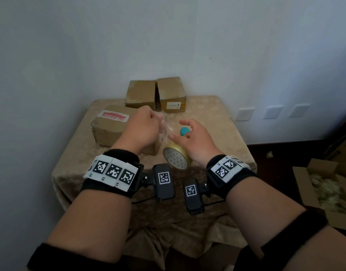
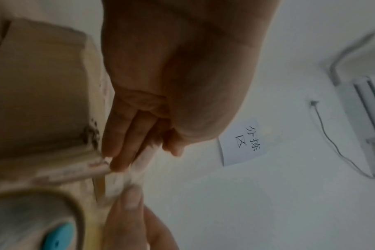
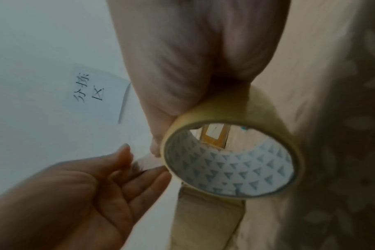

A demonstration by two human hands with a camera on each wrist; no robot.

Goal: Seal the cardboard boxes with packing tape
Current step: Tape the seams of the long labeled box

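The tape roll point(image 1: 177, 157) hangs under the right hand point(image 1: 191, 142), above the near middle of the bench point(image 1: 217, 122), its axis running roughly toward the camera and tipped down, so the open core with its triangle-printed liner faces the person. The right wrist view shows the palm bearing on the top of the roll's outer band; in the head view the fingers are loosely spread and curved, and how they engage the far side of the roll cannot be told. From the roll a clear strip point(image 1: 164, 128) runs up and left to the left hand point(image 1: 142, 128), which sits just left of the roll and a little higher, fingers curled with thumb and fingertips pinching the strip's end; in the left wrist view a right fingertip point(image 2: 132, 197) touches the strip too. A small teal object point(image 1: 184, 132) lies on the bench just beyond the right hand. Under the left hand stands a box point(image 1: 109, 132) with a red-and-white label on top, its long side running from near right to far left. Two more boxes stand side by side at the far edge against the wall, the left one point(image 1: 140, 94) plain and the right one point(image 1: 171, 94) with a white label on its front.
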